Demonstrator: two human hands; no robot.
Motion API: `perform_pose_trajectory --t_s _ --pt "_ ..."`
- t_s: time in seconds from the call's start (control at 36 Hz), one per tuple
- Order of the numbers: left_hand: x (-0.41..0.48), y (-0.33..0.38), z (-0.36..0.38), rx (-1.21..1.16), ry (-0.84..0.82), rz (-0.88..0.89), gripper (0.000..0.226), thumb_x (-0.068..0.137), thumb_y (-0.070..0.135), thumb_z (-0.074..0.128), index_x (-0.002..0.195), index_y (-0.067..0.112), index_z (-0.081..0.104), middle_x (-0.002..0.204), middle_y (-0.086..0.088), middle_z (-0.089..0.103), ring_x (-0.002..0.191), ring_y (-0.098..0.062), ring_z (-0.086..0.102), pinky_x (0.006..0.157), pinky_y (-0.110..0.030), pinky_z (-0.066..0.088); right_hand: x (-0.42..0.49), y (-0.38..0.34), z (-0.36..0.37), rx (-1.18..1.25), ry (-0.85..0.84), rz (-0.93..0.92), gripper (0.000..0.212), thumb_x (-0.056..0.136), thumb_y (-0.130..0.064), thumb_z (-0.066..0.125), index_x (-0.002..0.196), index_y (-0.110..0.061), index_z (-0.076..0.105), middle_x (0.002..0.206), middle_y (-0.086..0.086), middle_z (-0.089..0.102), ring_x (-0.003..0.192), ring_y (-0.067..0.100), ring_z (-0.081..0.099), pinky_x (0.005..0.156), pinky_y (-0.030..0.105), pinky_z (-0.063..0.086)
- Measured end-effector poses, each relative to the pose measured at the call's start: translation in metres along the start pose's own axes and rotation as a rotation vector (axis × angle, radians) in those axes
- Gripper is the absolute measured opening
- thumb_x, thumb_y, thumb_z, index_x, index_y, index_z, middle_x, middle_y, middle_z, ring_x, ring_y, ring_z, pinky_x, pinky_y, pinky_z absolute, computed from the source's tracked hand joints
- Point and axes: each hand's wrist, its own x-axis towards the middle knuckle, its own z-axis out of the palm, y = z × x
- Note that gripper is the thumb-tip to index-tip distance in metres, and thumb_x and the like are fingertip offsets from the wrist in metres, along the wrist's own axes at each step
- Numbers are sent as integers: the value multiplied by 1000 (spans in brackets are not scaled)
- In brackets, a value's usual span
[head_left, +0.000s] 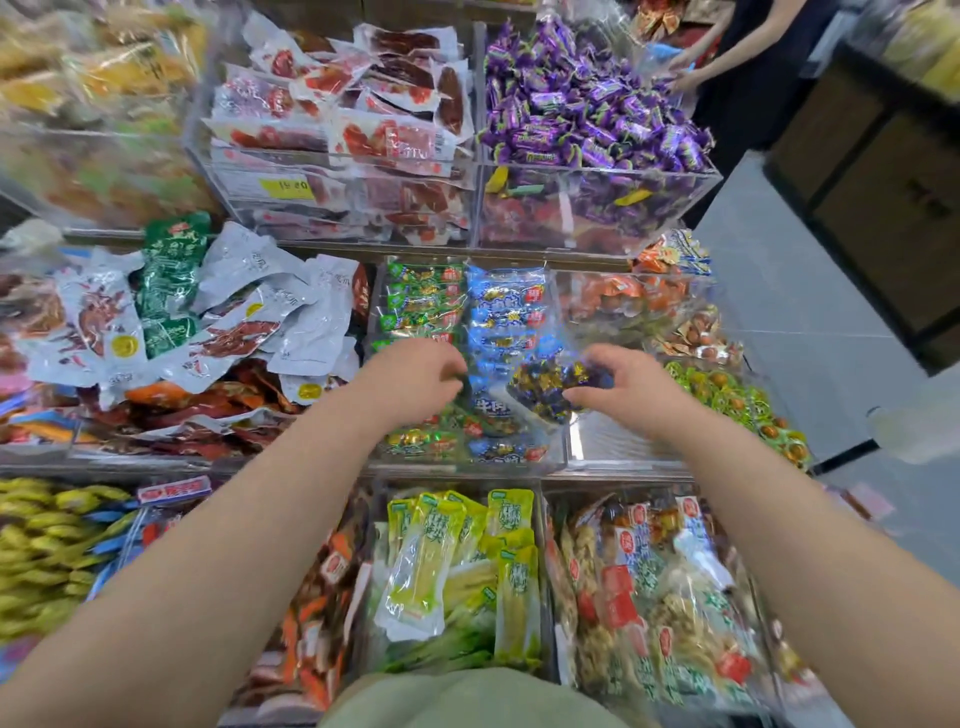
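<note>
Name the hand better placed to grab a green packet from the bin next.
Probably left. The left hand hovers beside the green packets, while the right hand grips the bag of purple candies. The left's own grasp is unclear.

Purple candies (587, 104) heaped at back, red meat packets (353, 104), yellow-green packets (457, 561) nearest

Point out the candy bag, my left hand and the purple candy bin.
candy bag (545, 387): head view, its middle.
left hand (415, 376): head view, back of hand.
purple candy bin (597, 208): head view, clear front wall.
</note>
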Motion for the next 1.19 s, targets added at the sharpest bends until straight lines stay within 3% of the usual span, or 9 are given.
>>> perform_pose_trajectory --t_s 0.11,0.25,0.33,0.53,0.64,0.83,0.94,1.08,1.19 --pt "20 12 23 323 -281 6 35 92 14 49 126 14 59 122 -9 60 108 -27 57 88 -41 51 0 -8 1 -191 -37 -93 29 81 -30 72 105 -17 64 95 -4 62 91 16 57 75 26 44" --pt "29 20 30 459 -251 -109 6 88 14 54 88 10 58 77 -2 49 78 -23 50 67 -35 43 -3 -14 5 -310 -96 -81 37 83 -34 68 115 -17 61 103 -1 62 97 23 58 82 40 51" --pt "30 15 26 423 -171 -148 25 90 19 58 66 15 52 67 2 48 62 -17 46 59 -30 41 -5 -17 6 -322 -93 -82 29 84 -33 67 104 -13 61 92 1 61 88 23 58 76 38 51" --pt "17 -23 -6 157 -104 -201 24 90 26 61 77 7 68 86 -8 67 84 -23 63 77 -35 54 -7 -23 6 -441 -54 -87 36 82 -32 64 116 -24 57 92 -4 57 85 19 53 64 28 42" --pt "10 -52 -32 5 -103 -205 23 90 22 65 84 0 67 84 -10 65 74 -19 55 61 -23 42 -7 -33 5 -528 -77 -103 45 84 -35 61 127 -28 51 110 0 63 96 21 58 68 30 48" --pt "11 -61 -6 236 -39 -113 19 95 37 54 86 20 57 82 3 55 84 -19 54 66 -29 37 -2 -46 10 -514 -105 -102 48 84 -30 62 129 -24 50 124 3 55 109 23 54 85 38 51" --pt "13 -61 13 262 -84 -82 28 91 44 60 112 26 60 106 1 62 98 -21 57 74 -33 45 -2 -44 14 -509 -134 -90 54 84 -33 62 135 -30 43 127 1 55 111 22 54 83 39 52" --pt "11 -69 7 169 -150 -70 38 93 17 59 129 27 59 130 2 61 117 -19 57 95 -38 49 -5 -40 15 -470 -119 -78 53 84 -33 64 134 -31 47 131 -4 55 116 17 54 86 38 52" --pt "21 -61 -9 304 -124 -45 43 93 3 51 127 28 59 135 -5 55 119 -25 54 91 -38 49 -8 -39 15 -444 -94 -79 56 85 -31 63 138 -33 42 136 -4 53 119 18 53 87 37 52"
